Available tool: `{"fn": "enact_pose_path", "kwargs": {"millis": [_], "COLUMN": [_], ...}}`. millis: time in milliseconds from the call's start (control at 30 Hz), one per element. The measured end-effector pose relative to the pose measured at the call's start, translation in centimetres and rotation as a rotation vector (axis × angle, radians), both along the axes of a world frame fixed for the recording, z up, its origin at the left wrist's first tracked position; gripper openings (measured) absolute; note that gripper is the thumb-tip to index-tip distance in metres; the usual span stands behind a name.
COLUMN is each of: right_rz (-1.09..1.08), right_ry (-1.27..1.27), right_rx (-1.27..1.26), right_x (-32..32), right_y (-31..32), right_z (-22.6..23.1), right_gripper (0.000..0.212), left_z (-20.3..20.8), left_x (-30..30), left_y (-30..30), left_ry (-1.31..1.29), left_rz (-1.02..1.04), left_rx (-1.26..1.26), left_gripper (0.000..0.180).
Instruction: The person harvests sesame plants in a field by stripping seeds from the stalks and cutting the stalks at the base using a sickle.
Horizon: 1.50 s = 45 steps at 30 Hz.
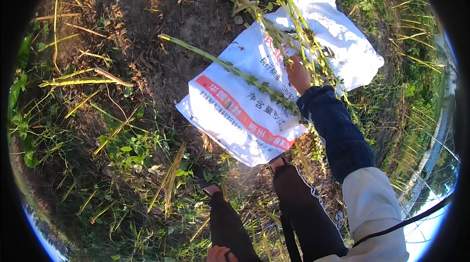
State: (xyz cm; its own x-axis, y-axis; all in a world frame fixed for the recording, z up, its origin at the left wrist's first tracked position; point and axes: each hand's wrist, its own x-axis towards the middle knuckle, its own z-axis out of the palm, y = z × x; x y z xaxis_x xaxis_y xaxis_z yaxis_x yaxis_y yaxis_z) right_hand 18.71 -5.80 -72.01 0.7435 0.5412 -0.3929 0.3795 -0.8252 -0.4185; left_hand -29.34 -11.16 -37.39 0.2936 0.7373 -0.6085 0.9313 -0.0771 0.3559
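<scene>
Green stalks (308, 39) just beside right hand (298, 74)

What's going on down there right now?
The person's right hand reaches over a white, red-banded, plastic-looking sack spread on brown, littered ground, beside a bunch of long, leafy green stalks lying across it. Whether its grip is closed on any is unclear. One separate long green stalk also lies across the sack, its bare end past the edge. The left hand is low by a dark trouser leg, away from the sack.
</scene>
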Motion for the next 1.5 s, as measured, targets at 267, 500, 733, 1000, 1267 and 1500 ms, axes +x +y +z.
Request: {"fn": "enact_pose_path", "kwargs": {"millis": [267, 500, 733, 1000, 1267, 1500], "right_rz": [-0.073, -0.006, -0.001, -0.021, 0.054, 0.056], "right_ry": [-0.053, 0.064, 0.087, 0.145, 0.148, 0.055], "right_rx": [0.331, 0.450, 0.552, 0.671, 1.093, 0.910], "right_x": [0.9, -2.1, -3.1, -1.9, 2.0, 1.2], "right_y": [-5.9, -7.1, -11.0, -13.0, -10.0, -7.6], "right_z": [13.7, 32.7, 43.6, 51.6, 68.6, 72.4], "right_gripper": [0.035, 0.038, 0.043, 0.038, 0.052, 0.023], "left_z": [-0.2, 6.1, 18.6, 27.3, 30.1, 31.6], "left_x": [3.5, 26.4, 41.3, 41.7, 40.4, 40.3], "left_y": [0.7, 12.1, 15.3, 12.9, 11.2, 9.4], "left_ry": [-0.202, -0.750, -1.186, -1.284, -1.209, -1.396], "left_rz": [-0.076, 0.065, -0.075, -0.003, -0.241, -0.292], "left_rx": [0.011, -0.153, -0.125, -0.324, -0.275, -0.513], "left_gripper": [0.015, 0.036, 0.026, 0.006, 0.019, 0.023]}}
